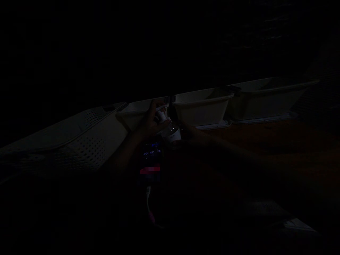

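Observation:
The scene is very dark. My left hand (pixel 150 122) is closed around the white cap end of a small clear bottle (pixel 171 132) that lies tilted in front of a row of pale bins. My right hand (pixel 187 129) reaches in from the right and touches the bottle's lower end; its fingers are lost in the dark. Just below the bottle a lit phone screen (pixel 151 159) shows a timer and a red bar.
Three white tubs stand in a row behind the hands: one (pixel 132 115), a second (pixel 202 106) and a third (pixel 265 97). A perforated white basket (pixel 79 138) lies at the left. A white cable (pixel 148 203) hangs below the phone. The reddish-brown table (pixel 265 141) extends right.

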`<state>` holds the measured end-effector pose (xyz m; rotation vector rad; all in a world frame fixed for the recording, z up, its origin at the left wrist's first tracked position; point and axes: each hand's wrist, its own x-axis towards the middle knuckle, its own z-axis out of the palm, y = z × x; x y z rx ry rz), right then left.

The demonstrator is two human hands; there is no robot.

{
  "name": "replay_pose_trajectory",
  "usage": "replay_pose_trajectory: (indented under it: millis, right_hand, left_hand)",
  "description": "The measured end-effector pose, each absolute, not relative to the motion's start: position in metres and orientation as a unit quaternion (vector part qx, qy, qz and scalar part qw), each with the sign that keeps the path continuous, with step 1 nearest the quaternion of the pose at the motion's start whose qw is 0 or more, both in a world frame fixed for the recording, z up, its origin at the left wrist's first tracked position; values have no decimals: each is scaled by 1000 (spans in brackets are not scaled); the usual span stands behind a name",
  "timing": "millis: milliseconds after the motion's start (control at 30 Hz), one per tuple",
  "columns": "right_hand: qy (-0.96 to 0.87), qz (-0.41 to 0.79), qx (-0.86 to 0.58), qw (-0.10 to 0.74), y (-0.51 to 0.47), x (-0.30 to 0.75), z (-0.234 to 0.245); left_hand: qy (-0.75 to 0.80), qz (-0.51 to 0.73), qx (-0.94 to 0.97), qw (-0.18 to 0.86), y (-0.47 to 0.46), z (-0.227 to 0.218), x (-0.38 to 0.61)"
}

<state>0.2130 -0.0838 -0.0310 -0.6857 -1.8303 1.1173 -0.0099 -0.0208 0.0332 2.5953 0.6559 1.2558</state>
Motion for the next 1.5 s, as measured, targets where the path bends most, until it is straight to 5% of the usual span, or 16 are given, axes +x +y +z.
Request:
replay_pose_trajectory:
  millis: [1500]
  right_hand:
    - [-729,470,-249,432,-89,209,-26]
  left_hand:
    - [215,412,877,119,-28,34,-7]
